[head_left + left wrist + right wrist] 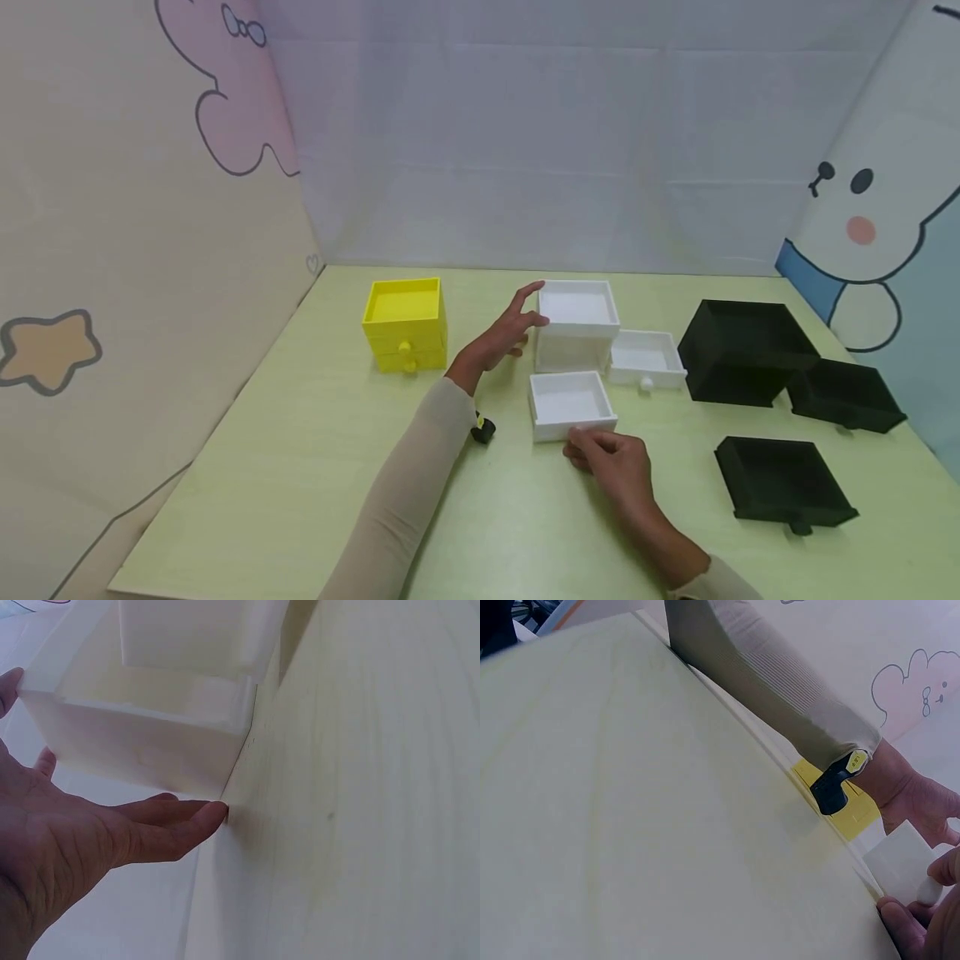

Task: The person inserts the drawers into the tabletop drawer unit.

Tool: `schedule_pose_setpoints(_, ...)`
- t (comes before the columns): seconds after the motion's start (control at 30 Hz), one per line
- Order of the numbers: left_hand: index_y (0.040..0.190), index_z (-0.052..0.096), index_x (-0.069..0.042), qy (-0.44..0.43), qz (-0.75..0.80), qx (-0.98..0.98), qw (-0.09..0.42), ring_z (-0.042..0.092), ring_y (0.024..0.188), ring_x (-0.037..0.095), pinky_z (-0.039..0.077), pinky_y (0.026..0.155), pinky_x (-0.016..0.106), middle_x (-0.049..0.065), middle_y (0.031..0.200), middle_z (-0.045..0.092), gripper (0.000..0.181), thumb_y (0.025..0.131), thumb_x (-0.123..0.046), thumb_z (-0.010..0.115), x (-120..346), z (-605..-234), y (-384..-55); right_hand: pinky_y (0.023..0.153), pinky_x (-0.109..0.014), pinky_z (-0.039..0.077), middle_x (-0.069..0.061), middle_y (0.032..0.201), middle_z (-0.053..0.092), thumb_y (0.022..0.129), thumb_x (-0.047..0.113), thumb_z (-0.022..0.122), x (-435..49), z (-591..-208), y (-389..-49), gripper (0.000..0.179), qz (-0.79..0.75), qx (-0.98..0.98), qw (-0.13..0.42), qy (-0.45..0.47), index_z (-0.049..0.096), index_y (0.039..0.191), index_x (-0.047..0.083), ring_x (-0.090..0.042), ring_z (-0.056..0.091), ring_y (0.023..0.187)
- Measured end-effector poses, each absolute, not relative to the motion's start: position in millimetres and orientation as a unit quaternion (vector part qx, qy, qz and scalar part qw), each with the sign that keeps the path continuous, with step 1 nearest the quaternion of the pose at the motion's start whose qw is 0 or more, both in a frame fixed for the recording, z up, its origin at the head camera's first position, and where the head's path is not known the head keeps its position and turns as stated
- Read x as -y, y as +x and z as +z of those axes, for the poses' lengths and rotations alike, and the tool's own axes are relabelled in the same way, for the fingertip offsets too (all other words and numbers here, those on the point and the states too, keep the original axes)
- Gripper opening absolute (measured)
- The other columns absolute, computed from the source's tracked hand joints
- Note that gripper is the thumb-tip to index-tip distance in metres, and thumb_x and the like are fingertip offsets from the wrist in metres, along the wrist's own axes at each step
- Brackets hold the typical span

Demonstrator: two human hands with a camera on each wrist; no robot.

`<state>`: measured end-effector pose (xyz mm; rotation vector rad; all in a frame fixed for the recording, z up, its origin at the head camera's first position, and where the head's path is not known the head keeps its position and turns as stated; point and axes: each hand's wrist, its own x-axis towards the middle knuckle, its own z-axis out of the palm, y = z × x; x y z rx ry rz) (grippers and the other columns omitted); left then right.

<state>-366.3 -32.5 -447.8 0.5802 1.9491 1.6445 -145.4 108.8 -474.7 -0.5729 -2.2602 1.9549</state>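
A white cabinet shell [576, 346] with a shallow tray top stands mid-table, its front open. My left hand [504, 335] is at its left side, fingers spread, with fingertips at the top edge; other fingers reach low beside the side wall [142, 750]. In front of the opening is a white drawer [572, 400], lined up with the shell. My right hand [618, 467] pinches the round knob [929, 891] on its front. Whether the drawer touches the table cannot be told. A second white drawer [647, 354] lies right of the shell.
A yellow cabinet [405, 329] with its drawers in stands at left. On the right are a black cabinet shell [742, 354] and two black drawers [847, 392] lying apart from it. A dark wrist camera [483, 430] sits under my left forearm. A wall backs the table.
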Motion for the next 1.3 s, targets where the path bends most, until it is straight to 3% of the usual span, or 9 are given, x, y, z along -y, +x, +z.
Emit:
schedule_pose_setpoints(0.77, 0.131, 0.023, -0.064, 0.211, 0.610, -0.718, 0.259, 0.029, 0.130, 0.046, 0.032, 0.093, 0.062, 0.004, 0.152, 0.017, 0.059, 0.083, -0.049, 0.054, 31.3, -447.8, -366.2, 0.058, -0.022, 0.048, -0.009, 0.077, 0.071, 0.088, 0.030, 0.065, -114.3, -475.7, -161.1, 0.031, 0.597, 0.774, 0.083, -0.195, 0.073, 0.094, 0.000, -0.014, 0.063, 0.060)
schedule_pose_setpoints(1.3, 0.134, 0.022, -0.062, 0.213, 0.609, -0.719, 0.259, 0.028, 0.130, 0.047, 0.033, 0.092, 0.061, 0.008, 0.153, 0.017, 0.061, 0.083, -0.051, 0.054, 31.3, -446.3, -364.3, 0.060, -0.021, 0.049, -0.009, 0.077, 0.071, 0.089, 0.032, 0.063, -114.9, -476.4, -173.6, 0.033, 0.580, 0.788, 0.087, -0.190, 0.074, 0.092, 0.002, -0.015, 0.066, 0.066)
